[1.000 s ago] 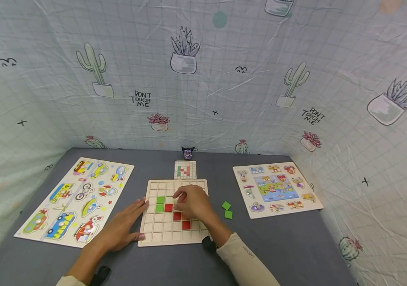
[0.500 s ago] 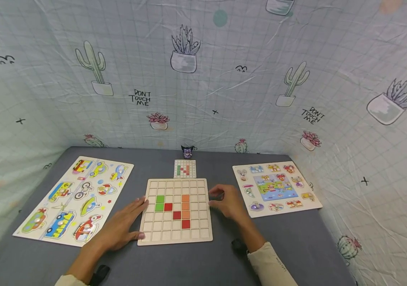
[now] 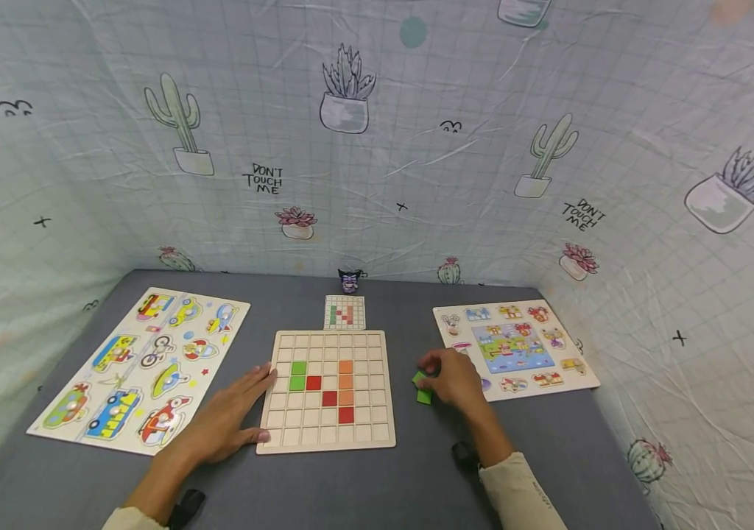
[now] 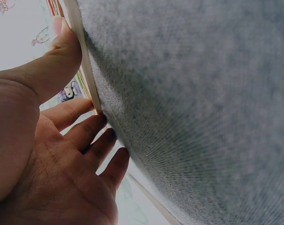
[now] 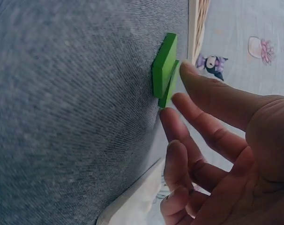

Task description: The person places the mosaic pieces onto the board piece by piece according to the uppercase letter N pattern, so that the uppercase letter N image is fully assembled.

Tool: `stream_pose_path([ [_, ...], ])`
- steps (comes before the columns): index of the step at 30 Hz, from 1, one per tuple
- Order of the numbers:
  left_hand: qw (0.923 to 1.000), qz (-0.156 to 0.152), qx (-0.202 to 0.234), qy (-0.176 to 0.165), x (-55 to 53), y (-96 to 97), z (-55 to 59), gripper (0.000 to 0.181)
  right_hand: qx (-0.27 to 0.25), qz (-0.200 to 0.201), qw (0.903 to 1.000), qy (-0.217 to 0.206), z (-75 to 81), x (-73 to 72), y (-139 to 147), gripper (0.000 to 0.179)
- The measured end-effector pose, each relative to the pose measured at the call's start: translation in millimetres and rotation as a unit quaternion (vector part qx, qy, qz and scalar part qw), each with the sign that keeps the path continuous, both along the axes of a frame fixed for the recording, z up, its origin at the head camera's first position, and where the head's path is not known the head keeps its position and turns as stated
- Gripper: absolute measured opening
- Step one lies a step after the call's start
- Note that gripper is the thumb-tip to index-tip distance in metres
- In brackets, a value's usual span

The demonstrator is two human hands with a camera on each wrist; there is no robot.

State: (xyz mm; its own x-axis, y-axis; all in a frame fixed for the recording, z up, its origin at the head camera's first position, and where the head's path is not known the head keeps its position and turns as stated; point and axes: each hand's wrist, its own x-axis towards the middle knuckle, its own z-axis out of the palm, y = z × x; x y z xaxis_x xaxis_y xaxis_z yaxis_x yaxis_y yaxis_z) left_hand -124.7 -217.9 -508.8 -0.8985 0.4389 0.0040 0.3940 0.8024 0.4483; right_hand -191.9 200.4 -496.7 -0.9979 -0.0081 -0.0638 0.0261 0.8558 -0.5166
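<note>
A wooden grid board (image 3: 284, 434) lies on the grey table, with green, red and orange square tiles in its cells. Along its left edge rests my left hand (image 3: 221, 419), thumb and fingers spread; the left wrist view shows the thumb (image 4: 67, 47) against the board's rim. My right hand (image 3: 458, 379) is to the right of the board at two loose green tiles. Its thumb and index finger pinch the farther green tile (image 5: 168, 89) at its edges, while the nearer green tile (image 5: 164, 65) lies flat on the table.
A small pattern card (image 3: 344, 312) lies beyond the board, in front of a little purple figurine (image 3: 349, 280). To the left is a vehicle puzzle board (image 3: 141, 331); another picture puzzle (image 3: 483, 390) lies to the right. A printed cloth curtain (image 3: 377, 169) surrounds the table.
My right hand has moved off the grid board, rightward to the loose green tiles, uncovering a column of orange tiles. The left hand stays at the board's left edge.
</note>
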Motion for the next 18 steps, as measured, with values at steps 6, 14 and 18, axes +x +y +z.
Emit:
stream_pose_path([
  [6,1.0000,0.001,0.002,0.004,-0.5,0.6,0.3,0.099,0.002,-0.004,0.9999,-0.014,-0.8,0.5,-4.1,0.022],
  [14,0.9999,-0.004,0.001,0.014,-0.8,0.0,-1.8,0.098,-0.011,0.021,0.9997,-0.007,-0.5,0.4,-9.0,0.022],
  [18,0.9999,-0.002,0.001,0.012,-0.4,-0.3,-1.8,0.099,-0.009,0.026,0.9996,-0.002,-2.3,0.3,-10.7,0.022],
])
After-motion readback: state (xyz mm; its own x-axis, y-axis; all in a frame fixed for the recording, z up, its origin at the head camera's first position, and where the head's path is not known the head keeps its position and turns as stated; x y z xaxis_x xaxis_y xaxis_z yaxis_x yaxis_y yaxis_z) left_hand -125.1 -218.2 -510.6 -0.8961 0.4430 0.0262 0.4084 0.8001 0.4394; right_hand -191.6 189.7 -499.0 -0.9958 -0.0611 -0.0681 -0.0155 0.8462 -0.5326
